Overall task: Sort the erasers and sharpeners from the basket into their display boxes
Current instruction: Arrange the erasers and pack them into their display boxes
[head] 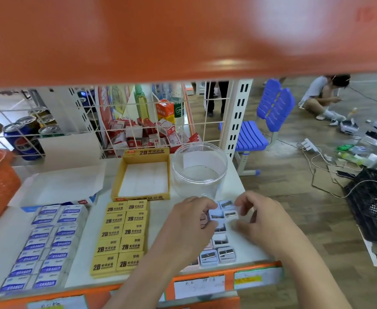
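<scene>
Pinches a pale sharpener (pixel 216 216) in the left hand (pixel 192 217), fingers curled, forearm slanting up from below. Holds the right hand (pixel 257 217) opposite, fingers bent, blurred: cannot tell whether gripping. Just beyond the grip, a clear jar (pixel 199 172); left of it, yellow erasers (pixel 120 237).

Wood-look floor (pixel 283 197) strewn with cables (pixel 316 166); blue slatted chair (pixel 270 114) beside white slotted upright (pixel 238 117); orange shelf (pixel 138 36) overhead; black crate (pixel 372 206) at right.

Ten yellow erasers (pixel 111 233), one clear jar (pixel 176 175)
</scene>
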Demonstrator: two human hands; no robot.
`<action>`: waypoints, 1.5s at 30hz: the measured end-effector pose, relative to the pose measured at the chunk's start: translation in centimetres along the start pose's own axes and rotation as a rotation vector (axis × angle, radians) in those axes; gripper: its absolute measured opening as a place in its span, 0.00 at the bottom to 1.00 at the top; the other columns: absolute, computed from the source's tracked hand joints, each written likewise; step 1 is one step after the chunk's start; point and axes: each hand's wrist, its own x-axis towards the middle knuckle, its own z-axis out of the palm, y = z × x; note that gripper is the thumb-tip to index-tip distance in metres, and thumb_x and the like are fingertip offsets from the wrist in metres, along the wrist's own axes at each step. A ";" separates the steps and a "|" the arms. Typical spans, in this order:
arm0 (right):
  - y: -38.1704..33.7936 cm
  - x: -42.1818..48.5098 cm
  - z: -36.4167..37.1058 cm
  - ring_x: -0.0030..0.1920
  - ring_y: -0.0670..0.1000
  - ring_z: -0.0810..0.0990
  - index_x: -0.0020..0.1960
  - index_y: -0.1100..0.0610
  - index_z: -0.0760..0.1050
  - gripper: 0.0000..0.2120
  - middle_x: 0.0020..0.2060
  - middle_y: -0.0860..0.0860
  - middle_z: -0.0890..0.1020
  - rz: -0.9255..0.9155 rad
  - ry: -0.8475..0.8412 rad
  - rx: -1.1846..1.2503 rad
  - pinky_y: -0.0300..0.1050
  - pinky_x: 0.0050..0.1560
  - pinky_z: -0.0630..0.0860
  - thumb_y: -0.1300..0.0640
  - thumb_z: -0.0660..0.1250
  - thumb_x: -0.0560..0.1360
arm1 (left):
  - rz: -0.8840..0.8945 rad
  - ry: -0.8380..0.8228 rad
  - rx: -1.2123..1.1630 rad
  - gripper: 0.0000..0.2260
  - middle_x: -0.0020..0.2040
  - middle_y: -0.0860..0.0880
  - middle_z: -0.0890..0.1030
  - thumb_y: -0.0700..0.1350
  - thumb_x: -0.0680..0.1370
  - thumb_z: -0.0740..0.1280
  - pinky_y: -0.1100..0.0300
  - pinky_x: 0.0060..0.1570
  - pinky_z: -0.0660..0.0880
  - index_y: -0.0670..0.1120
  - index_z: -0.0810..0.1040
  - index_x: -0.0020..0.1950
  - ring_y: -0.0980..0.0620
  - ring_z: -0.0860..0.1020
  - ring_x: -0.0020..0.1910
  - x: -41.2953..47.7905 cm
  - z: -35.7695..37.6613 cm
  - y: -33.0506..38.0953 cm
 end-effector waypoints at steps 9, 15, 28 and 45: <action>0.2 -1.3 -1.0 0.26 0.41 0.69 0.37 0.51 0.79 0.07 0.32 0.44 0.80 -0.025 -0.101 0.144 0.33 0.30 0.65 0.60 0.76 0.67 | 0.027 -0.044 -0.026 0.09 0.48 0.62 0.76 0.46 0.75 0.69 0.73 0.48 0.70 0.58 0.75 0.52 0.67 0.74 0.49 0.0 0.8 1.4; 0.5 -1.5 -1.2 0.31 0.38 0.74 0.42 0.45 0.78 0.11 0.35 0.44 0.80 0.051 -0.118 -0.021 0.31 0.33 0.70 0.59 0.75 0.67 | 0.038 0.034 0.216 0.10 0.57 0.61 0.72 0.49 0.79 0.63 0.70 0.57 0.63 0.56 0.73 0.60 0.62 0.67 0.57 -0.2 -0.6 -0.1; -1.2 -2.1 -0.3 0.31 0.41 0.72 0.45 0.47 0.72 0.12 0.37 0.45 0.78 0.087 -0.023 -0.080 0.32 0.31 0.68 0.58 0.72 0.69 | 0.072 0.108 0.182 0.08 0.53 0.61 0.72 0.49 0.78 0.65 0.71 0.56 0.60 0.54 0.76 0.57 0.61 0.67 0.57 -1.5 -1.4 -1.2; -24.2 0.7 15.2 0.61 0.46 0.70 0.65 0.46 0.71 0.15 0.57 0.43 0.73 -0.637 -0.103 -0.223 0.35 0.58 0.63 0.52 0.60 0.79 | -0.164 0.590 0.373 0.13 0.44 0.52 0.82 0.52 0.74 0.60 0.60 0.47 0.75 0.49 0.82 0.43 0.52 0.79 0.44 -14.1 -22.6 -14.2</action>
